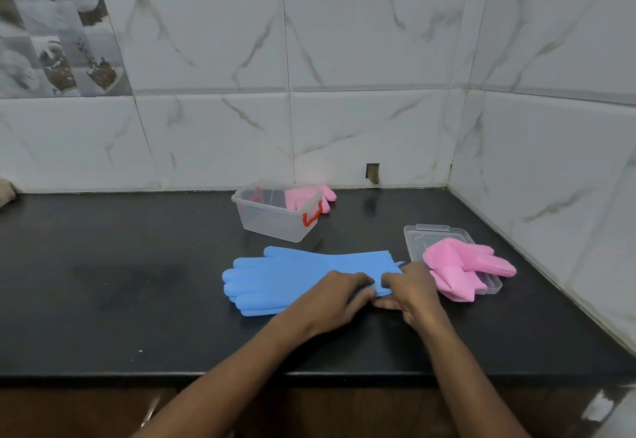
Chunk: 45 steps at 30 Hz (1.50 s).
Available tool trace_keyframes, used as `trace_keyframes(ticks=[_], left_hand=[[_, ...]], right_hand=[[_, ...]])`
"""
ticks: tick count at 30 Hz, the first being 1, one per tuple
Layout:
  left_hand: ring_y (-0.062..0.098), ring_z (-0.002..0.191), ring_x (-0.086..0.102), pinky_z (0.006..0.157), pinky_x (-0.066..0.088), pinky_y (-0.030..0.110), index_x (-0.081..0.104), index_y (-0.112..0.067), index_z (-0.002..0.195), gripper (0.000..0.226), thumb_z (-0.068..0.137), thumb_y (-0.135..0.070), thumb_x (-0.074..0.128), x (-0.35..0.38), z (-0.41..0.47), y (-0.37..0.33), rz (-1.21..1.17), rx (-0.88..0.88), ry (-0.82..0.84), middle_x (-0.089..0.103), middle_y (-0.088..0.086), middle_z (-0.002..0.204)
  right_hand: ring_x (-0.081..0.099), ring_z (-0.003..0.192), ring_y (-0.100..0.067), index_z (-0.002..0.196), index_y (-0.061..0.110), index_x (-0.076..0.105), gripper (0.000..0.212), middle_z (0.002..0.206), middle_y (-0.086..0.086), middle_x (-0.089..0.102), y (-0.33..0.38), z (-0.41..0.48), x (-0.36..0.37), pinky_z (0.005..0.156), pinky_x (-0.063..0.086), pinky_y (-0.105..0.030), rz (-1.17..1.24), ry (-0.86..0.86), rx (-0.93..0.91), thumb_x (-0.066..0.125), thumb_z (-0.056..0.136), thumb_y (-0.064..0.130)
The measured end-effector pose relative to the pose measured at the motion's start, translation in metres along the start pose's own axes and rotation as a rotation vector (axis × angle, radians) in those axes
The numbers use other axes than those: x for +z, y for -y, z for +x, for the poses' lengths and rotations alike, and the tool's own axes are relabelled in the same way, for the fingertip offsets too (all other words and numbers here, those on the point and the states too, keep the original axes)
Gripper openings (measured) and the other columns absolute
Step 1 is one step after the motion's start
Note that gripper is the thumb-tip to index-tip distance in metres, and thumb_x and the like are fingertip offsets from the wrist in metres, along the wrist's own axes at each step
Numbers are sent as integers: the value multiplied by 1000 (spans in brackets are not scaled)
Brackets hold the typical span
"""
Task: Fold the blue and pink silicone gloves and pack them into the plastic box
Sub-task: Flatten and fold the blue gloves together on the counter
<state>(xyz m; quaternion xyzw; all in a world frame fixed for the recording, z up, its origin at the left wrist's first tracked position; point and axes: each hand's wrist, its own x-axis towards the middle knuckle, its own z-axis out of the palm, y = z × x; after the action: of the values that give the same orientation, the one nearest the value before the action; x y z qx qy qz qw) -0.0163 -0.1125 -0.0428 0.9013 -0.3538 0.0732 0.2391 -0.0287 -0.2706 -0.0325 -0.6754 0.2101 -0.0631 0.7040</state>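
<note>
Holding: your left hand [339,295] and your right hand [411,291] both pinch the near edge of the blue gloves [285,276], close to the cuff end. Your two hands almost touch.
Blue gloves: they lie flat on the black counter [137,265], one on top of the other. The fingers point to 9 o'clock and the cuffs to 3 o'clock.
Box: the clear box [275,221] with a red clip stands open at 12 o'clock from the blue gloves, a little apart from them.
Lid: the clear lid [430,236] lies flat at 3 o'clock from the blue gloves, just beside the cuffs.
Pink glove: the crumpled pink glove [464,264] rests on the lid and hangs over its near edge, right by your right hand.
Other pink glove: the other pink glove [309,196] is at the box's 2 o'clock corner. Its fingers poke out past the box. You cannot tell if it lies inside or behind.
</note>
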Motion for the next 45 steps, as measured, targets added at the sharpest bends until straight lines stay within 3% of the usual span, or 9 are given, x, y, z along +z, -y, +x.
trace_keyframes(ticks=[4,10,22,25,28,32,37,42,45], left_hand=[[18,142,34,120,15,42,54,-22,135,45,103,-44,32,-20,-1,34,185,-114,84,47,2,147],[15,149,-17,119,-14,52,-7,-30,155,77,91,-72,5,-6,-12,46,376,-87,351,-13,3,164],[17,151,-11,117,-15,57,6,-43,153,61,96,-65,11,-7,-6,37,355,-72,374,-5,-3,165],[12,151,1,121,-11,47,21,-37,153,53,102,-53,21,-13,-7,39,83,-89,337,11,-6,164],[15,124,52,108,35,30,55,-21,133,35,100,-22,44,-35,1,44,-626,-394,-34,56,4,139],[32,95,68,85,57,39,54,-13,113,29,99,-38,50,-53,3,54,-1189,-737,-248,67,23,109],[23,90,69,85,59,38,61,-4,123,35,88,-9,65,-41,4,46,-722,-642,-311,68,18,111],[16,110,59,101,45,34,74,-15,111,25,89,-25,68,-31,0,34,-103,-343,-82,64,2,120],[16,124,51,107,40,32,70,-20,118,36,87,-37,69,-27,-6,33,-58,-336,-19,56,1,134]], right_hand=[[69,73,-24,96,-3,57,16,87,-7,64,-1,3,-14,44,56,-31,-29,-125,-72,55,81,-9],[72,80,-21,102,1,62,29,93,-12,72,-13,-10,-6,58,60,-33,415,-179,-40,74,77,-5],[66,103,-25,128,14,54,63,121,-6,65,-15,-16,51,90,56,-43,424,-455,-123,66,72,-12],[66,98,-29,119,8,64,51,111,-14,70,-18,-17,55,88,55,-41,28,-383,-342,49,74,-12],[65,102,-26,117,7,69,48,113,-14,71,-21,-18,51,86,46,-28,-425,-152,-527,47,78,-12],[46,132,-27,135,16,57,66,143,-6,52,-26,-19,44,104,33,-25,-874,183,-575,40,79,-14],[31,142,-26,144,26,42,69,156,-1,35,-26,-20,38,112,26,-29,-1031,270,-552,36,86,-9],[18,149,-18,144,23,44,67,159,-1,27,-17,-22,26,119,9,-28,-1027,403,-576,36,87,-11],[41,137,-16,127,23,61,52,149,-1,44,-13,-21,13,106,30,-20,-781,324,-496,50,82,0]])
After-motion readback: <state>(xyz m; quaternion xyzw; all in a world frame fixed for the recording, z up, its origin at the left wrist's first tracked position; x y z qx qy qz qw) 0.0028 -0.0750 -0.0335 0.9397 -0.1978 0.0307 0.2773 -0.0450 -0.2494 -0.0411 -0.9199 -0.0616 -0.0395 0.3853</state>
